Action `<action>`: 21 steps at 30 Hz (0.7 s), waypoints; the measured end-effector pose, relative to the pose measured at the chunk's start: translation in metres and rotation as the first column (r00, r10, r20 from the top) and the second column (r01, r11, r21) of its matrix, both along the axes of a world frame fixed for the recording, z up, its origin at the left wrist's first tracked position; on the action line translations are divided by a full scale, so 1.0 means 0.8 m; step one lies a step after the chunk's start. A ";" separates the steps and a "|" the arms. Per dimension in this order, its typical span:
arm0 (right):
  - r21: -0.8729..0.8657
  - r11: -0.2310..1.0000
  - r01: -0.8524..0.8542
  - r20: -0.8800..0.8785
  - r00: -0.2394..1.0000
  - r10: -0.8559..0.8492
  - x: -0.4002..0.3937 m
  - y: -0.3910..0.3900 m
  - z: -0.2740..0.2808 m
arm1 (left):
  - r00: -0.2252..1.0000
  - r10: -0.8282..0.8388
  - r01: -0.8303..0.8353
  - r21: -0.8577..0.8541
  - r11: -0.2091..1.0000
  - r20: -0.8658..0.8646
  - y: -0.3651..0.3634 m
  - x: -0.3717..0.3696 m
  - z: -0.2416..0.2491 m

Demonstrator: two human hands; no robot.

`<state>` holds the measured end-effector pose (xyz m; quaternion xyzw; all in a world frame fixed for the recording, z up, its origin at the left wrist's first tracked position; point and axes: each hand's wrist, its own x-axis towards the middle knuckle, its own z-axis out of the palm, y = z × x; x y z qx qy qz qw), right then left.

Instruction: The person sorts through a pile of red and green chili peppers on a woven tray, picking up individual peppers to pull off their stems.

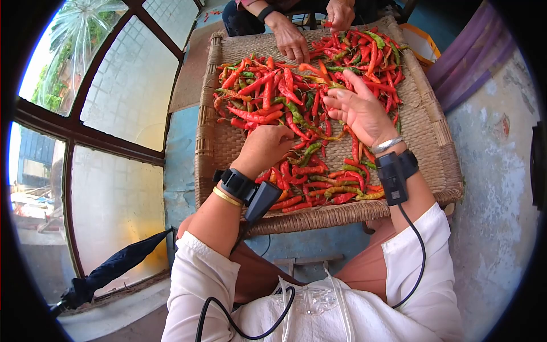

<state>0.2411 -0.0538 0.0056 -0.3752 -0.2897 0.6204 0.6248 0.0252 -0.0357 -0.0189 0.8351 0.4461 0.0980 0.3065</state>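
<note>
Red chili peppers, some of them green or orange, lie heaped on a woven tray. My left hand is over the left-middle part of the tray, its fingers curled down against the peppers. What those fingertips hold, if anything, is hidden. My right hand hovers over the right side of the heap, fingers apart and stretched to the left. Close beyond its fingertips lies an orange pepper. Nearer to me, a smaller group of red and green peppers lies along the tray's front edge.
Across the tray, another person's hand reaches into the peppers, and their other hand is beside it. Framed windows and a dark folded umbrella are on the left. A purple cloth hangs by the right wall.
</note>
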 end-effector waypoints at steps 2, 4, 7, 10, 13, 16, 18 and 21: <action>-0.136 0.976 -0.172 0.491 0.843 0.218 0.008 0.007 -0.028 | 0.991 -0.083 0.057 0.225 0.973 0.106 0.002 0.001 -0.010; -0.355 0.872 -0.337 0.626 0.607 0.490 -0.001 0.001 -0.033 | 0.990 -0.084 0.061 0.199 0.978 0.111 0.000 0.004 -0.010; -0.244 0.801 -0.546 0.866 0.250 0.434 -0.005 0.006 -0.085 | 0.989 -0.089 0.073 0.138 0.988 0.117 -0.003 0.005 -0.016; 0.282 0.746 -0.604 0.918 -0.057 -0.393 -0.008 -0.001 -0.114 | 0.978 -0.117 0.094 0.133 0.987 0.174 -0.003 0.007 -0.026; -0.167 0.846 -0.507 0.953 0.139 0.271 -0.018 -0.006 -0.057 | 0.965 -0.076 0.054 0.092 0.994 0.252 -0.007 0.010 -0.017; -0.299 0.825 -0.480 0.668 0.512 0.540 -0.026 -0.013 -0.023 | 0.949 0.133 -0.099 -0.133 0.986 0.285 -0.004 0.011 -0.010; -0.185 0.847 -0.498 0.609 0.618 0.497 -0.031 -0.015 -0.022 | 0.923 0.272 -0.191 -0.287 0.939 0.272 -0.004 0.011 -0.002; -0.019 0.811 -0.585 0.674 0.592 0.442 -0.039 -0.022 -0.022 | 0.872 0.378 -0.173 -0.525 0.833 0.312 -0.008 0.013 0.011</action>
